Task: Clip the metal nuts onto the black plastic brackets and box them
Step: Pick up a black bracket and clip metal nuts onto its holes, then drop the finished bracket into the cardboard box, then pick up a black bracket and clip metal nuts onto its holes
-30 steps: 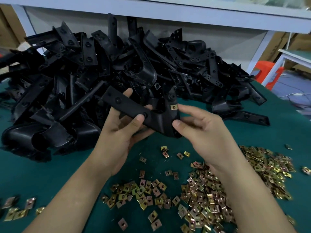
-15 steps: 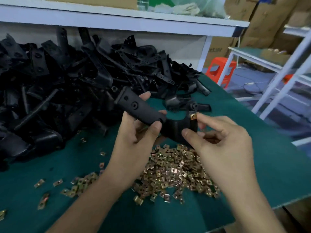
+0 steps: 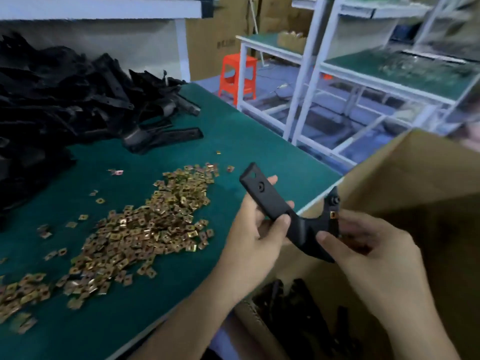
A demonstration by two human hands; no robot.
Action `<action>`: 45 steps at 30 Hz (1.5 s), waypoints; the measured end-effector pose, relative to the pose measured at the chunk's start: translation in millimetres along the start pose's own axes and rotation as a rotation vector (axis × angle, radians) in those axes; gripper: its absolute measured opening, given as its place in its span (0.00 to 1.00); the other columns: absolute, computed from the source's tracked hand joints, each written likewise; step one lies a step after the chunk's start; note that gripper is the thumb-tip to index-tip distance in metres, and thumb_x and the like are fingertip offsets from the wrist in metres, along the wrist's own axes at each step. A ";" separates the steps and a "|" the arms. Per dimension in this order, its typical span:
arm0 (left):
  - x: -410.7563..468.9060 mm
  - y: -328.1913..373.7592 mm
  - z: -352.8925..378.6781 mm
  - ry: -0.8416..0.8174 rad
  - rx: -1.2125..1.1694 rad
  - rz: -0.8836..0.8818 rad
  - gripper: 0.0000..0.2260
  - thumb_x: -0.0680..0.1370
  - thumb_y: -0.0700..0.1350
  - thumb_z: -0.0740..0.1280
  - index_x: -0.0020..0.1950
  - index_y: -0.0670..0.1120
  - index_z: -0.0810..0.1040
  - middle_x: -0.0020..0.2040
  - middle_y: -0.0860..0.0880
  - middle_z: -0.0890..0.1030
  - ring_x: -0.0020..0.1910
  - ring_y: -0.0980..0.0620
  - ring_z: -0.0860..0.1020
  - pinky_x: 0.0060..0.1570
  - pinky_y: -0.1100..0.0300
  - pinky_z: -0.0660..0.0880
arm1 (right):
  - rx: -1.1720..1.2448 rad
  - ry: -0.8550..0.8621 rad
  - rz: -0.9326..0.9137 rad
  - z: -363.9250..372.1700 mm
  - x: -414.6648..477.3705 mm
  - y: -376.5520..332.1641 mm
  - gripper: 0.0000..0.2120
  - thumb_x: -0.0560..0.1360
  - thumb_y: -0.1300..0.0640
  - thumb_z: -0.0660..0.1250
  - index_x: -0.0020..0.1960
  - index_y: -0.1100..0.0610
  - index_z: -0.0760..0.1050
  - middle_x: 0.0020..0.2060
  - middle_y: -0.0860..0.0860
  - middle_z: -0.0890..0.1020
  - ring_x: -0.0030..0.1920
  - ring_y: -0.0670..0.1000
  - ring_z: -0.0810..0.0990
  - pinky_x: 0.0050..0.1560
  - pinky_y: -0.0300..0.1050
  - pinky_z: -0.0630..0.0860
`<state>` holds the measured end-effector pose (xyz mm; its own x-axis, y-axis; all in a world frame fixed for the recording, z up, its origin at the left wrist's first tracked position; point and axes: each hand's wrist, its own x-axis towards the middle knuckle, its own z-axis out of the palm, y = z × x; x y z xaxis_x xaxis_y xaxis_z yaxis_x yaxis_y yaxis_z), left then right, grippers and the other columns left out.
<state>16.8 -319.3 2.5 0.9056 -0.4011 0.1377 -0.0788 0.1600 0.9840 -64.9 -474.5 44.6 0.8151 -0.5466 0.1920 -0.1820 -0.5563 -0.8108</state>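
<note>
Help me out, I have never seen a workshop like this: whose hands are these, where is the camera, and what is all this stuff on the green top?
There is no machine here. A person works with bare hands, and the one picture comes from a camera worn on their head, looking down. The left hand and right hand grip one black bracket between them, out past the table's edge. A brass-coloured metal nut sits clipped on its end, by the right fingers. On the green table lie a heap of loose nuts and a pile of brackets. Beside the table stands an open cardboard box with dark parts, probably finished brackets, inside.
</note>
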 end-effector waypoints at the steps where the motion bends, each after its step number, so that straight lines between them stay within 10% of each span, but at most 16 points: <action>1: 1.2 -8.0 11.2 -0.042 0.016 -0.032 0.25 0.83 0.37 0.65 0.69 0.67 0.69 0.58 0.55 0.84 0.60 0.55 0.82 0.57 0.54 0.81 | -0.058 -0.033 0.045 -9.7 -2.4 11.2 0.15 0.68 0.49 0.80 0.47 0.33 0.78 0.39 0.36 0.81 0.40 0.35 0.79 0.38 0.34 0.71; 7: -1.4 -45.8 50.1 -0.272 0.238 -0.229 0.18 0.76 0.51 0.69 0.52 0.78 0.73 0.57 0.58 0.82 0.57 0.63 0.80 0.59 0.48 0.81 | -0.273 -0.316 0.367 -37.4 -22.8 69.6 0.25 0.74 0.45 0.75 0.68 0.40 0.72 0.45 0.35 0.75 0.43 0.38 0.76 0.35 0.32 0.71; 12: -5.7 -59.2 43.8 -0.372 0.450 -0.276 0.30 0.81 0.51 0.68 0.79 0.66 0.58 0.66 0.66 0.74 0.64 0.72 0.72 0.67 0.61 0.70 | -0.391 -0.430 0.487 -38.0 -30.5 86.7 0.33 0.76 0.40 0.69 0.77 0.47 0.64 0.63 0.46 0.78 0.59 0.48 0.79 0.51 0.38 0.77; 22: -18.7 17.4 -15.8 -0.284 0.515 0.044 0.15 0.83 0.46 0.65 0.66 0.63 0.76 0.61 0.65 0.76 0.62 0.68 0.75 0.56 0.74 0.72 | -0.168 -0.245 0.079 21.9 -15.0 17.1 0.13 0.75 0.46 0.71 0.58 0.36 0.77 0.46 0.37 0.82 0.44 0.34 0.78 0.38 0.24 0.69; 30: -54.1 81.4 -183.4 0.531 0.953 0.318 0.14 0.80 0.40 0.69 0.61 0.57 0.78 0.61 0.63 0.75 0.64 0.64 0.73 0.60 0.67 0.72 | 0.010 -0.631 -0.486 171.6 -19.8 -103.6 0.42 0.69 0.44 0.78 0.72 0.25 0.56 0.68 0.37 0.64 0.70 0.39 0.63 0.64 0.31 0.63; 35: -110.7 97.8 -318.4 1.285 1.251 0.050 0.26 0.75 0.44 0.76 0.70 0.50 0.69 0.68 0.43 0.69 0.68 0.42 0.68 0.64 0.41 0.71 | -0.368 -1.115 -0.832 260.4 -41.4 -176.3 0.48 0.65 0.27 0.71 0.74 0.26 0.44 0.73 0.33 0.40 0.77 0.48 0.43 0.76 0.65 0.54; 40: -124.5 85.2 -378.1 1.029 1.543 -0.671 0.45 0.71 0.73 0.67 0.81 0.58 0.52 0.80 0.38 0.53 0.79 0.37 0.52 0.73 0.35 0.56 | -0.596 -1.364 -1.013 321.4 -57.0 -225.3 0.48 0.62 0.33 0.78 0.76 0.37 0.58 0.67 0.45 0.61 0.69 0.52 0.53 0.69 0.62 0.59; 45: -127.7 60.1 -398.8 1.023 1.595 -0.555 0.31 0.74 0.71 0.64 0.75 0.61 0.71 0.80 0.35 0.56 0.80 0.37 0.53 0.74 0.31 0.48 | -0.430 -1.345 -1.028 349.4 -62.7 -221.2 0.31 0.66 0.37 0.77 0.65 0.37 0.70 0.53 0.38 0.65 0.57 0.42 0.64 0.48 0.38 0.66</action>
<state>62.6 101.2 -1.1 0.7720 0.5601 0.3005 0.5386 -0.8275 0.1586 116.3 -98.5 18.8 0.4912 0.8363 -0.2436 0.7186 -0.5472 -0.4293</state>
